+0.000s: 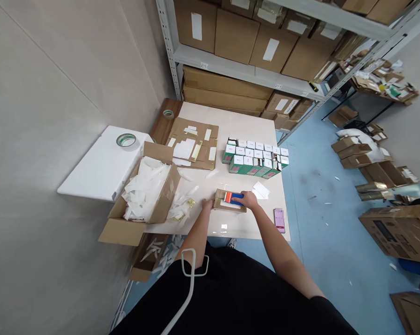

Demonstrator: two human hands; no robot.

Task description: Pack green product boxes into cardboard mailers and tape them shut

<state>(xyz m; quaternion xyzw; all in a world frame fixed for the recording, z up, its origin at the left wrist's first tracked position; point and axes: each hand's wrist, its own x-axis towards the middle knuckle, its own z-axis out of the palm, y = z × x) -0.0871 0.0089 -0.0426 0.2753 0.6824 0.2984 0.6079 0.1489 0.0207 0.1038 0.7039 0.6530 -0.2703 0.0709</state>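
A small brown cardboard box [217, 203] lies near the front middle of the table [252, 221], a white label on its top. My left hand [207, 204] grips its left end, the fingers partly hidden. In my right hand [249, 200], closed round the blue handle, is a scraper [228, 197] with an orange head, held flat over the box's label. Two white slips of paper [261, 190] lie just beyond my right hand. Crumpled backing strips and clear tape scraps [182, 204] are to the left of my left hand.
Several green-and-white boxes [248, 163] stand in rows behind. A flattened carton [210, 144] lies at the back left. An open carton [165, 197] of white scraps stands left, a phone [279, 220] right. Loaded shelves [231, 65] rise behind the table.
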